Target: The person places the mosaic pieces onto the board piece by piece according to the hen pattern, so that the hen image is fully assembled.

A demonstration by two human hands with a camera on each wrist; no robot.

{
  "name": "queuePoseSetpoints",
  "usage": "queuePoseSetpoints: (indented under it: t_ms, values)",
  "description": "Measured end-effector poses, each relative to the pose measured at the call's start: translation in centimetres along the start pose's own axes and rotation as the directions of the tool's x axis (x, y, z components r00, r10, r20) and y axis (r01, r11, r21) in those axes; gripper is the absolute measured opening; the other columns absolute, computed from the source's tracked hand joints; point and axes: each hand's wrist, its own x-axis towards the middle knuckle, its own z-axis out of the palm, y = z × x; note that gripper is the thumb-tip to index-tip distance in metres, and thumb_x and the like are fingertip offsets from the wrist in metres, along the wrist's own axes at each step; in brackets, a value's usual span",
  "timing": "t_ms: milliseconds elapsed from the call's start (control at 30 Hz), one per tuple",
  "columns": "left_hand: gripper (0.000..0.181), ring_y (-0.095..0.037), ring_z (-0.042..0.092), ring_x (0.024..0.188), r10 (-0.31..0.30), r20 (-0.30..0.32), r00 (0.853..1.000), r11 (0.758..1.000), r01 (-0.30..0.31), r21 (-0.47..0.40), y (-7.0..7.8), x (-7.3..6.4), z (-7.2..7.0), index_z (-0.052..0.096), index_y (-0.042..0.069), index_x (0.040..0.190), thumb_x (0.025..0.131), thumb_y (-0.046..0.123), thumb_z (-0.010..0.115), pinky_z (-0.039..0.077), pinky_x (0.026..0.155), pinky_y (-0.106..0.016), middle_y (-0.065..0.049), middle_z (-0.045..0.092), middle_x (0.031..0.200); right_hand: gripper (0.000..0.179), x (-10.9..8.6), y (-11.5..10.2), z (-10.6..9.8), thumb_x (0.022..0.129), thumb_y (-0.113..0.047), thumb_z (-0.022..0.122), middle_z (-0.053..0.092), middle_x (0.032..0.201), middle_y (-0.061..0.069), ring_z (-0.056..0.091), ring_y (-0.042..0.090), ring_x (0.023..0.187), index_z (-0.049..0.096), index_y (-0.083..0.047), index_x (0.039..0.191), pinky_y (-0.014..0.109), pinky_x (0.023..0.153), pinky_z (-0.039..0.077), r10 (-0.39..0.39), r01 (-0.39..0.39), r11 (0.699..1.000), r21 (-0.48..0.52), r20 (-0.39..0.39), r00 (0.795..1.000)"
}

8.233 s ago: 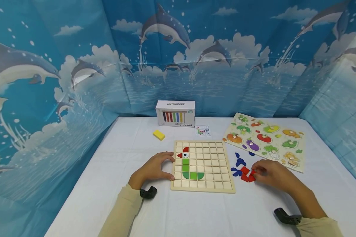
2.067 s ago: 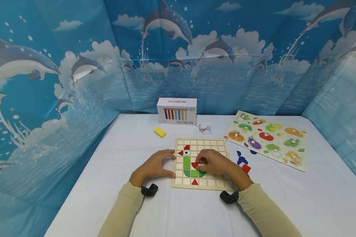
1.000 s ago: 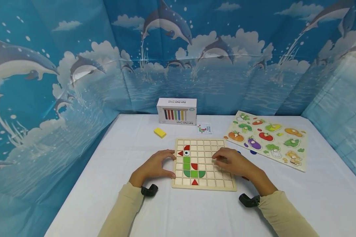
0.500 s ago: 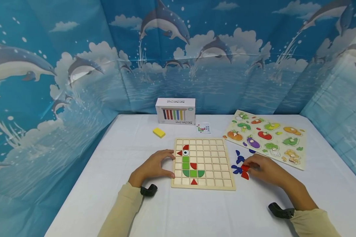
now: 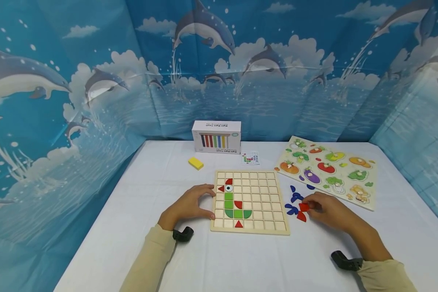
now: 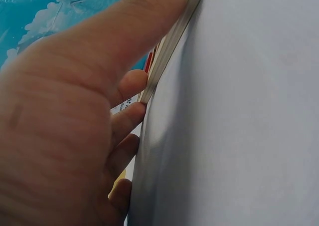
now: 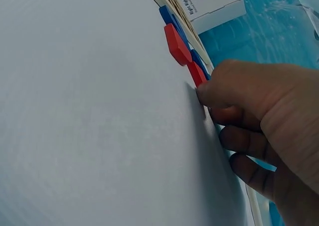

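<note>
My left hand (image 5: 190,205) rests at the left edge of the wooden grid board (image 5: 266,232), thumb and fingertips touching its rim. On the board, green squares (image 5: 228,200), green quarter rounds (image 5: 247,213), a round eye piece (image 5: 228,188), and red pieces form a bird. A red quarter round (image 5: 238,204) sits beside the neck and a red triangle (image 5: 239,224) below the body. Right of the board, my right hand (image 5: 323,207) pinches a red square block (image 5: 303,207) between thumb and index finger. In the right wrist view, another red block (image 7: 177,44) lies just beyond the thumb.
Several blue pieces (image 5: 292,209) lie right of the board, next to a loose red quarter round (image 5: 301,216). Behind stand a white box (image 5: 217,138), a small picture card (image 5: 250,158) and a yellow block (image 5: 196,163). A vegetable puzzle board (image 5: 344,172) lies at back right.
A red triangle and a red quarter round have come onto the board. My right hand let go of the quarter round, moved right to the loose pieces and took a red square block.
</note>
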Motion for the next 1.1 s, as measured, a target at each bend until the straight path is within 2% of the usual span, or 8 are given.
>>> queuePoseSetpoints:
  t_ms: [133, 333, 600, 867, 1100]
  values:
    - [0.072, -0.017, 0.031, 0.146, 0.002, 0.002, 1.0, 1.0, -0.002, 0.003, 0.0, 0.0, -0.1, 0.062, 0.029, 0.128, 0.068, 0.059, 0.088, 0.028, 0.118, -0.045, 0.01, 0.044, 0.154, 0.03, -0.1, 0.3, 0.0, 0.083, -0.007, 0.08, 0.055, 0.085, -0.007, 0.053, 0.016, 0.084, 0.07, -0.007, 0.111, 0.023, 0.071, 0.051, 0.018, -0.018, 1.0, 0.011, -0.015, 1.0]
    - [0.071, -0.017, 0.031, 0.146, 0.003, 0.006, 1.0, 1.0, -0.003, 0.005, 0.1, -0.1, -0.1, 0.062, 0.028, 0.128, 0.069, 0.057, 0.089, 0.028, 0.118, -0.043, 0.01, 0.044, 0.154, 0.027, 0.0, 0.5, 0.1, 0.081, -0.007, 0.081, 0.055, 0.081, -0.008, 0.053, 0.015, 0.08, 0.071, -0.008, 0.106, 0.023, 0.066, 0.05, 0.014, -0.014, 1.0, 0.006, -0.019, 1.0]
    - [0.071, -0.018, 0.031, 0.146, 0.005, 0.012, 1.0, 1.0, -0.004, -0.003, 0.3, -0.1, -0.1, 0.062, 0.028, 0.128, 0.069, 0.059, 0.088, 0.028, 0.118, -0.044, 0.009, 0.044, 0.154, 0.027, 0.3, 0.4, 0.0, 0.079, -0.007, 0.082, 0.056, 0.08, -0.008, 0.053, 0.014, 0.079, 0.072, -0.007, 0.104, 0.023, 0.065, 0.05, -0.009, 0.009, 1.0, -0.002, -0.039, 0.999]
    - [0.071, -0.018, 0.031, 0.146, 0.032, 0.008, 0.999, 0.999, -0.032, 0.005, 0.0, -0.1, -0.2, 0.061, 0.027, 0.129, 0.07, 0.057, 0.088, 0.027, 0.118, -0.042, 0.009, 0.044, 0.154, 0.028, 1.3, -1.2, -0.2, 0.081, -0.016, 0.085, 0.059, 0.083, -0.011, 0.054, 0.012, 0.08, 0.073, -0.009, 0.105, 0.025, 0.068, 0.053, -0.053, 0.051, 0.998, -0.037, -0.046, 0.998]
    - [0.073, -0.017, 0.03, 0.146, 0.01, 0.007, 1.0, 1.0, -0.01, -0.003, 0.1, -0.1, -0.1, 0.061, 0.029, 0.129, 0.069, 0.06, 0.088, 0.028, 0.118, -0.045, 0.011, 0.043, 0.155, 0.024, 3.0, -3.0, 0.3, 0.082, -0.015, 0.082, 0.056, 0.082, -0.009, 0.053, 0.012, 0.078, 0.073, -0.011, 0.104, 0.025, 0.064, 0.051, -0.098, 0.098, 0.995, -0.015, -0.033, 0.995]
